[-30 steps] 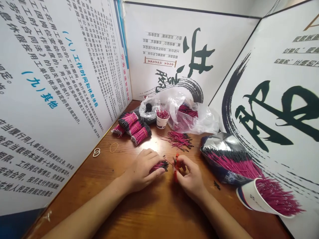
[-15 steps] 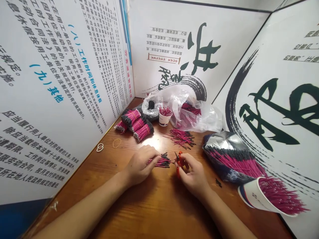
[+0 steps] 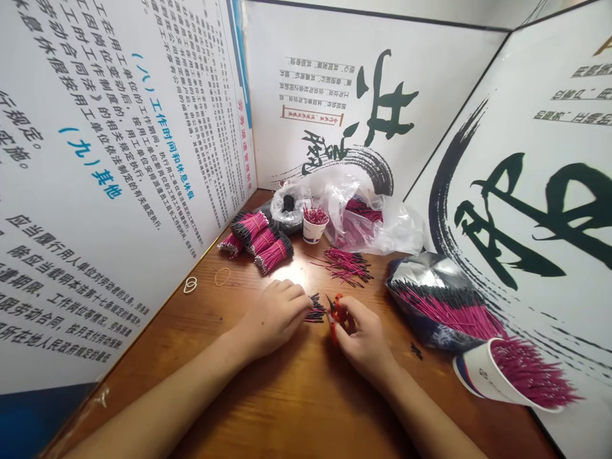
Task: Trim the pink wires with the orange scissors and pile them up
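Note:
Curled over a small bunch of magenta wires point(image 3: 316, 308), my left hand point(image 3: 280, 317) hides most of it; their black-sleeved ends poke out to the right. My right hand point(image 3: 364, 333) is closed round red-handled scissors point(image 3: 338, 308). The dark blades point up and left, close beside the black ends; whether they touch cannot be made out. Beyond both hands lies a loose heap of magenta wires point(image 3: 348, 265) with black ends.
Banded wire bundles point(image 3: 271, 250) are stacked back left, near a paper cup of wires point(image 3: 314, 231) and a clear plastic bag point(image 3: 399, 224). At right are a dark bag point(image 3: 406, 312) of wires and a tipped cup point(image 3: 480, 373). Rubber bands point(image 3: 222, 276) lie left. Panels enclose the table.
The scissors and my right hand have shifted slightly left, nearer the bunch. My left hand has rolled forward over the wires, covering more of them. The view has moved slightly.

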